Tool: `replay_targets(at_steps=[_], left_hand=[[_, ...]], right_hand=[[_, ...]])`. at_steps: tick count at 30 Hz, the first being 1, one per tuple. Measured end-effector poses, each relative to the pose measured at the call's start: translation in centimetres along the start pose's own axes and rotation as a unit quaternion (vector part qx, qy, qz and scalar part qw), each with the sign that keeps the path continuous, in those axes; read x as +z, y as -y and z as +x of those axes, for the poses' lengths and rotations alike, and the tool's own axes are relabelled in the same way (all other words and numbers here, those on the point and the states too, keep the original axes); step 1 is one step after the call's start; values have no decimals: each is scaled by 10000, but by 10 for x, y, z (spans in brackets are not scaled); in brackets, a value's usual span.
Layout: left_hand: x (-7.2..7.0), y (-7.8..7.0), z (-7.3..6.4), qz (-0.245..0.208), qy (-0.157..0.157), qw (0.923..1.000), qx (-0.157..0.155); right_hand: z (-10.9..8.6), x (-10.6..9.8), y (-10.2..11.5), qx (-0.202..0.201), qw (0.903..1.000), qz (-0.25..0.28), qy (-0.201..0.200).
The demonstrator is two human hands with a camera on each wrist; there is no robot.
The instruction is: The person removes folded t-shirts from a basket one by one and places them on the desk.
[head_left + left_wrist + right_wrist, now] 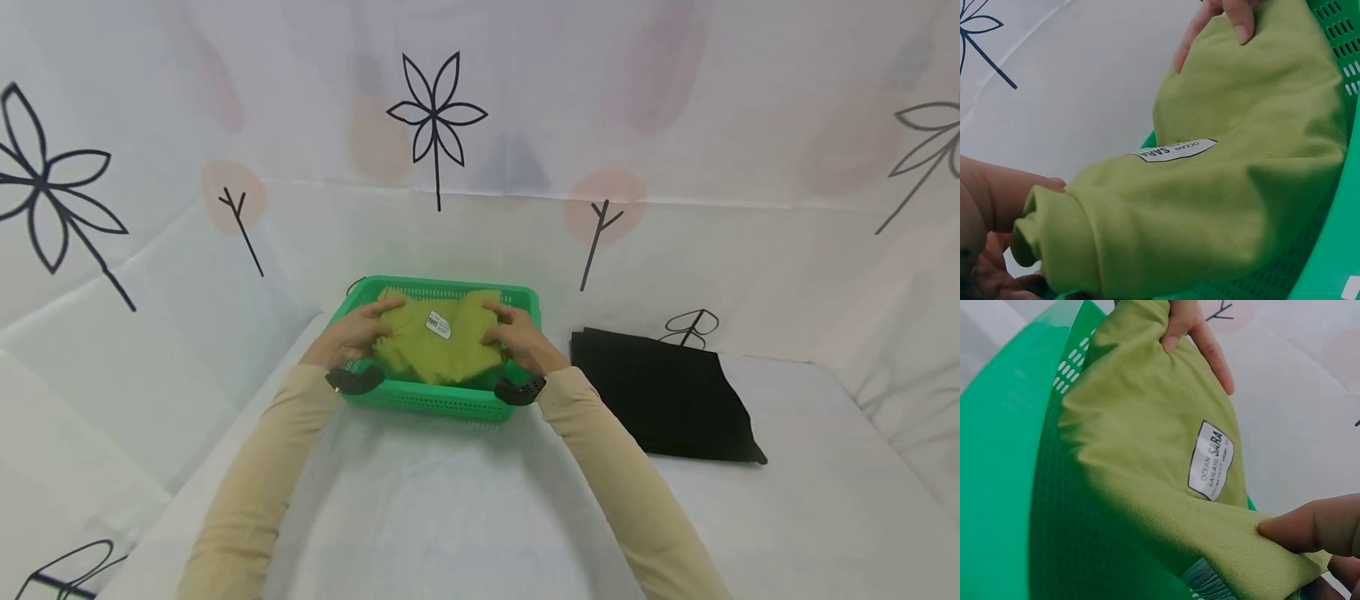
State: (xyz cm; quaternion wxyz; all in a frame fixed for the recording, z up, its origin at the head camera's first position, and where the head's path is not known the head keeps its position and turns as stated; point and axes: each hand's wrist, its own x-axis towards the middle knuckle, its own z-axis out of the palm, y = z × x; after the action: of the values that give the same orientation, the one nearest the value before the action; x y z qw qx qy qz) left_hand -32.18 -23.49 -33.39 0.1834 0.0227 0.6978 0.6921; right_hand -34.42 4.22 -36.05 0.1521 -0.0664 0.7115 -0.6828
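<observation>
A lime-green garment (pixel 450 346) with a white printed patch (pixel 1212 460) hangs between both hands, over a green plastic basket (pixel 427 403). My left hand (pixel 358 330) pinches one side of the cloth, thumb in front. On the opposite side my right hand (pixel 519 335) pinches the cloth the same way. In the left wrist view, a folded, banded end of the garment (pixel 1063 237) sits in the left fingers. The lower part of the cloth sags inside the basket's perforated walls. A small grey-blue piece (pixel 1209 580) shows below the garment in the right wrist view.
Right of the basket, a folded black cloth (pixel 663 396) lies on the white-covered table (pixel 420 508). White sheets (pixel 487 150) printed with black flowers and pale coloured blobs hang behind and at the sides. Both wrists wear black bands.
</observation>
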Motion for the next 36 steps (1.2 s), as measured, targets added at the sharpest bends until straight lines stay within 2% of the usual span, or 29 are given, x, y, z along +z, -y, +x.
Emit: replay_targets(at_steps=[23, 27, 36], left_hand=[[14, -8, -12, -186, -170, 9990, 356], [18, -7, -17, -278, -179, 9981, 513], [32, -6, -24, -669, -14, 9929, 983]], right_hand=[[-16, -20, 15, -254, 9979, 587, 77], [-20, -23, 16, -265, 9980, 580, 56], [-37, -32, 19, -576, 9971, 476, 166]])
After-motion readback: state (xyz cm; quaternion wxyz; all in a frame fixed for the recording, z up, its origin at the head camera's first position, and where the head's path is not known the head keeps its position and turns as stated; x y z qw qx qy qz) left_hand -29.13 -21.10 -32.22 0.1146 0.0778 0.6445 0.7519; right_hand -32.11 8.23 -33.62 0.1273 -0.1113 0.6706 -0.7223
